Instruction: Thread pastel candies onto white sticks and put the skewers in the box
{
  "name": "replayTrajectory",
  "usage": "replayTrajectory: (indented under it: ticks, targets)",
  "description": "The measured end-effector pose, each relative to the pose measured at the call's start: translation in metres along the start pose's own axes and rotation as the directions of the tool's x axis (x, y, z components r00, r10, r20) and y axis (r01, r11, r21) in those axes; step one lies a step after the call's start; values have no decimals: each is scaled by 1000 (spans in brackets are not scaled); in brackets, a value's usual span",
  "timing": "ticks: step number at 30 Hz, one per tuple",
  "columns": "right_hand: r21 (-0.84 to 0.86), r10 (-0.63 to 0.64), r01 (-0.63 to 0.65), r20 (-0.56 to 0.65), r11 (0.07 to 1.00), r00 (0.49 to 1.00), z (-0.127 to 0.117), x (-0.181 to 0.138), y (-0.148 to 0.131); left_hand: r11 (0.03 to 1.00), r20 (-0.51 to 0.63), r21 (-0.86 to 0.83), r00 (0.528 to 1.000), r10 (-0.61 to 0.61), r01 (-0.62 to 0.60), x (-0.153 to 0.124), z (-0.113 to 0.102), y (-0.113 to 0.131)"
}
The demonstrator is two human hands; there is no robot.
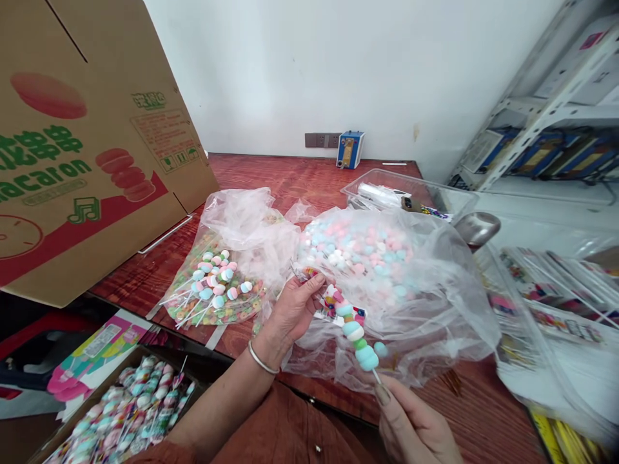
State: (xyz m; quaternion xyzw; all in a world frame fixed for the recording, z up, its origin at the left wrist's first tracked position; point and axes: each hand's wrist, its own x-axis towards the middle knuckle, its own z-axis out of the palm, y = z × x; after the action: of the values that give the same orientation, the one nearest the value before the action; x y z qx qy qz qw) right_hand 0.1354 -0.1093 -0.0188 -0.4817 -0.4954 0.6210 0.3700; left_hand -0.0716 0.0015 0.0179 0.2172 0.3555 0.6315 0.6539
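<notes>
A marshmallow skewer (pixel 355 332) of blue, white, green and pink pieces slants across the middle. My right hand (pixel 416 415) is closed, pinching its white stick at the lower end. By the skewer's upper tip, my left hand (pixel 294 309) is closed on a small printed plastic wrapper (pixel 360 314), partly hidden by the fingers and the skewer. Whether the tip is inside the wrapper I cannot tell. Behind both hands lies a clear bag of pink, blue and white marshmallows (pixel 338 241). Several finished skewers (pixel 213 280) rest on a bag of coloured rings (pixel 251 306) to the left.
A large cardboard box (pixel 111 84) stands at the left of the red-brown table (pixel 275 169). Below it, an open carton holds wrapped skewers (pixel 140 399). A clear plastic bin (pixel 464 200), a metal scoop (pixel 478 229) and printed wrappers (pixel 565 322) occupy the right side.
</notes>
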Motion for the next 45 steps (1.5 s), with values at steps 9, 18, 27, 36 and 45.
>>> replayTrajectory:
  ticks: [9, 18, 27, 36, 45]
  targets:
    - [-621, -488, 382, 0, 684, 873, -19, -1, -5, 997, -29, -26, 997, -71, 71, 3, 6, -8]
    - [20, 32, -30, -105, 999, 994, -22, -11, 1, 939, -55, -281, 973, -224, 200, 8, 6, -13]
    - [207, 138, -116, -93, 971, 986, -4, -11, -11, 916, -35, -300, 956, -290, 267, 6, 8, -14]
    - [-343, -214, 181, -62, 922, 975, -14, -9, -18, 968, -38, -182, 982, -185, 175, 2, 14, -15]
    - [-916, -733, 319, 41, 244, 679, -13, 2, 2, 974, -157, -176, 973, -172, 144, 2, 26, -26]
